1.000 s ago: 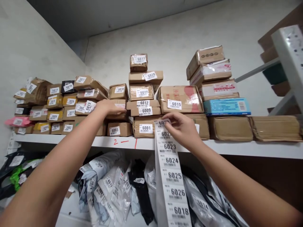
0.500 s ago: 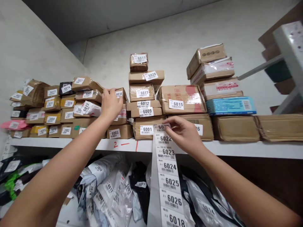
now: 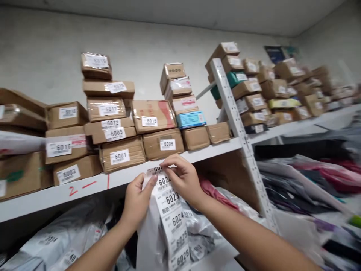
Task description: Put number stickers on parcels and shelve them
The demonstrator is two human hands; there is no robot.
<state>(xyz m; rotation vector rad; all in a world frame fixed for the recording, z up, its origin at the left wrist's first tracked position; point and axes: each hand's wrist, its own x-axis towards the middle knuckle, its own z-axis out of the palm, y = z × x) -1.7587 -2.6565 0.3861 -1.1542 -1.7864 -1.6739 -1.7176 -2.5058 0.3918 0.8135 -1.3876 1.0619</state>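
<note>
A long strip of numbered barcode labels hangs down in front of the shelf, its top end between my two hands. My left hand grips the strip's left edge near the top, thumb in front of it. At the top label, partly covered, my right hand pinches with thumb and forefinger. Just behind the strip runs the white shelf edge, marked in red. Above my hands stand cardboard boxes, among them one labelled 6006 and one labelled 6001.
A perforated metal post divides this shelf from another shelf holding many parcels on the right. Under the shelf lie plastic-bagged parcels. A blue box and unlabelled boxes sit toward the post.
My left hand has come away from the box labelled 6018 and now grips the label strip. The view has turned right, bringing the metal post and second shelf into sight.
</note>
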